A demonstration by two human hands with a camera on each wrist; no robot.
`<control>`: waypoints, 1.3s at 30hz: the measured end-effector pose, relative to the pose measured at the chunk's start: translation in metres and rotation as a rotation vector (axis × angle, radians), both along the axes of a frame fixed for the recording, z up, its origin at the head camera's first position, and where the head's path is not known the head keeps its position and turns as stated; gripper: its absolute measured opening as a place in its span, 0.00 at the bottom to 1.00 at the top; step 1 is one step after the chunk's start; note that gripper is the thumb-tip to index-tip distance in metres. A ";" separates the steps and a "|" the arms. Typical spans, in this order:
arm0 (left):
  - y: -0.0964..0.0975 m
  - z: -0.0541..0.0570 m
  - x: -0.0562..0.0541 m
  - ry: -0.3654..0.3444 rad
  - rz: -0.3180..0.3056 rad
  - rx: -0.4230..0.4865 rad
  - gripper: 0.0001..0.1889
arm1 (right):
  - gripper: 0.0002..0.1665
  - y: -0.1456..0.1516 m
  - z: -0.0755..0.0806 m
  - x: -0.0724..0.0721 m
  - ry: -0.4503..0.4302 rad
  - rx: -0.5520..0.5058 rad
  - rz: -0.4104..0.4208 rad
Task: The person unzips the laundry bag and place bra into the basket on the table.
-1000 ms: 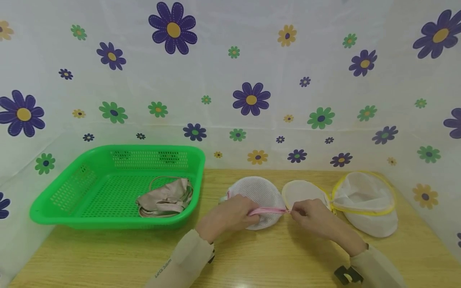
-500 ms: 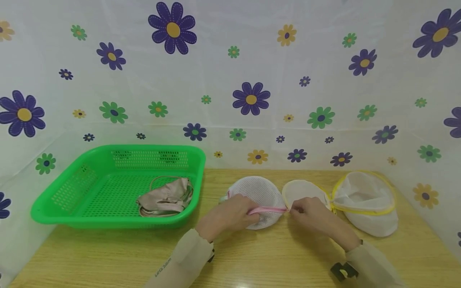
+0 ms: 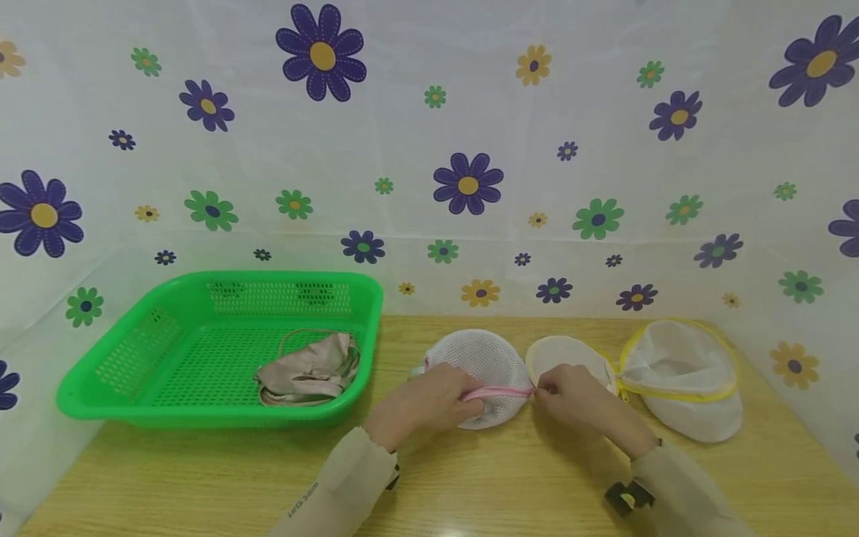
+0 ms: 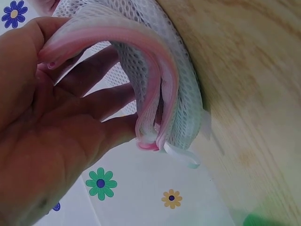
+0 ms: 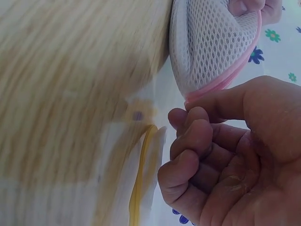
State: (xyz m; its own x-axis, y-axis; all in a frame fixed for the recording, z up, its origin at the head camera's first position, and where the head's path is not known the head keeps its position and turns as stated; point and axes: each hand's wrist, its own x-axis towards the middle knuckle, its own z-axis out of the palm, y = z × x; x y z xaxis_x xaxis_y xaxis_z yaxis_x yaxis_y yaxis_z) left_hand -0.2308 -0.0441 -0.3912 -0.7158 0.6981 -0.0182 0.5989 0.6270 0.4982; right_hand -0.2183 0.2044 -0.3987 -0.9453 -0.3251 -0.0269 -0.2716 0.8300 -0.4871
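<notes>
A round white mesh laundry bag (image 3: 478,350) with a pink zipper (image 3: 499,391) stands on the table. My left hand (image 3: 429,399) grips its pink edge between thumb and fingers, some fingers lying behind the mesh in the left wrist view. There the zipper's two pink edges (image 4: 170,70) part at the end near a small white loop (image 4: 182,156). My right hand (image 3: 577,399) pinches the zipper's right end with thumb and index finger, the other fingers curled. Whatever lies between those fingertips is hidden. Beside it sits a yellow-trimmed mesh bag (image 3: 694,418), its mouth open and its round lid (image 3: 564,352) folded out.
A green plastic basket (image 3: 221,414) stands at left on the wooden table (image 3: 456,485). Crumpled beige satin fabric (image 3: 312,369) with a thin strap lies in its right side. A white flower-print sheet (image 3: 403,134) hangs behind the table.
My right hand and sleeve have shifted slightly left, the fingers staying at the pink zipper's right end. My left hand and the bag look nearly still.
</notes>
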 end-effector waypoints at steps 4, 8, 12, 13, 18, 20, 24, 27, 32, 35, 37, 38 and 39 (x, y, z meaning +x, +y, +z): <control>0.000 -0.001 -0.001 -0.005 -0.012 -0.004 0.18 | 0.09 -0.002 0.000 -0.001 -0.027 0.003 -0.016; 0.001 0.002 0.000 -0.016 -0.011 -0.008 0.18 | 0.10 -0.002 -0.001 -0.003 -0.015 0.001 -0.021; 0.001 0.007 0.002 -0.058 -0.002 -0.032 0.12 | 0.10 0.000 -0.004 -0.003 0.068 -0.011 -0.017; 0.000 0.009 0.003 -0.074 0.000 -0.050 0.10 | 0.10 0.001 -0.005 -0.003 0.096 -0.017 -0.017; -0.002 0.017 0.007 -0.115 -0.006 -0.167 0.30 | 0.06 0.003 -0.004 0.002 0.227 -0.060 -0.035; -0.002 0.018 0.009 -0.092 -0.013 -0.187 0.28 | 0.05 0.001 0.000 0.007 0.272 -0.078 -0.039; 0.001 0.018 0.013 -0.028 -0.011 -0.157 0.21 | 0.05 -0.007 0.012 0.020 0.307 -0.148 -0.018; 0.004 0.017 0.015 -0.007 -0.023 -0.113 0.18 | 0.08 -0.012 0.019 0.027 0.277 -0.187 -0.009; 0.009 0.011 0.016 0.015 -0.051 -0.063 0.23 | 0.09 -0.016 0.021 0.033 0.254 -0.195 -0.023; 0.007 0.007 0.014 0.033 -0.074 -0.025 0.17 | 0.06 -0.015 0.019 0.033 0.276 -0.193 -0.028; 0.004 0.008 0.012 0.036 -0.103 0.014 0.08 | 0.05 -0.013 0.017 0.031 0.305 -0.182 -0.026; 0.002 0.008 0.012 0.026 -0.117 0.034 0.05 | 0.05 -0.011 0.016 0.030 0.318 -0.176 -0.028; 0.001 0.007 0.011 0.026 -0.128 0.049 0.03 | 0.04 -0.009 0.015 0.029 0.339 -0.166 -0.030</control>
